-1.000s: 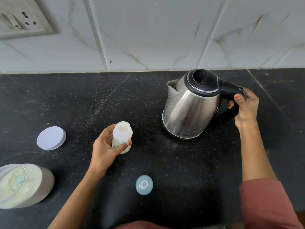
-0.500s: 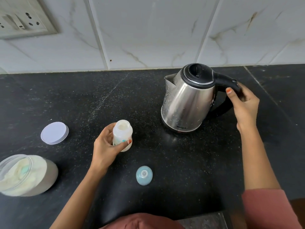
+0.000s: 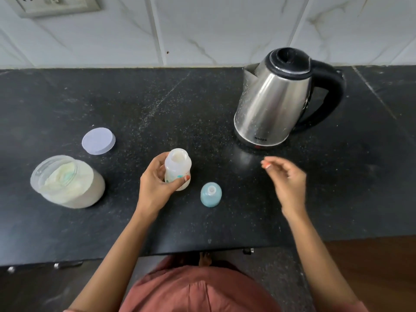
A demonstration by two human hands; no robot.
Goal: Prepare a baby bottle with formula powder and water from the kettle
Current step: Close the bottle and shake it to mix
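Left hand: the left hand (image 3: 155, 185) wraps its fingers and thumb around the baby bottle (image 3: 177, 168), holding it upright on the black countertop (image 3: 157, 104).
Baby bottle: uncapped, mouth open at the top, pale contents visible inside.
Right hand: the right hand (image 3: 287, 179) hovers above the counter, blurred, fingers loosely spread and empty, touching nothing.
Kettle: the steel kettle (image 3: 273, 104) stands upright near the tiled wall (image 3: 225, 30), lid shut, black handle pointing right, well apart from both hands.
Bottle cap: the blue teat cap (image 3: 211, 194) sits just right of the bottle.
Formula jar: the open formula jar (image 3: 67, 181) holds powder with a scoop, far left.
Jar lid: the white lid (image 3: 98, 141) lies flat behind the jar.
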